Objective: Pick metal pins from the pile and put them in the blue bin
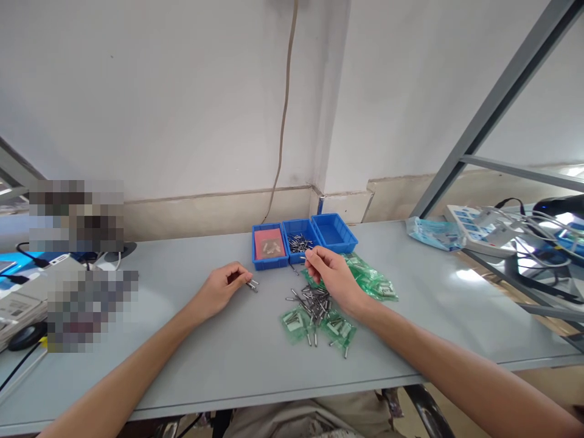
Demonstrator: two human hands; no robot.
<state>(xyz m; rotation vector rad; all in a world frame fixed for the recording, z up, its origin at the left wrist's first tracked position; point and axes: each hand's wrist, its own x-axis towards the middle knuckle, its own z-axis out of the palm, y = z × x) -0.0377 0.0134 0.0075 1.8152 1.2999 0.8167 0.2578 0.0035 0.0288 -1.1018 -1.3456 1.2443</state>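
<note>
My left hand [221,289] hovers over the table, fingers closed around several thin metal pins [252,285] whose ends poke out past the fingertips. In front of the middle blue bin [296,260], my right hand [335,277] pinches a small metal pin [303,258]. That bin holds many short metal pieces [298,243]. Below my right hand lies a loose pile of metal pins [314,301]. Green plastic bags [378,283] lie beside and under it, and smaller green packets [294,322] sit at its near side.
The left blue bin [271,266] contains a pink sheet and a bag of small parts. The right blue bin [335,231] stands beside the middle one. Far right are a blue plastic packet [433,234] and cabled devices [483,228]. Electronics [27,292] crowd the left side.
</note>
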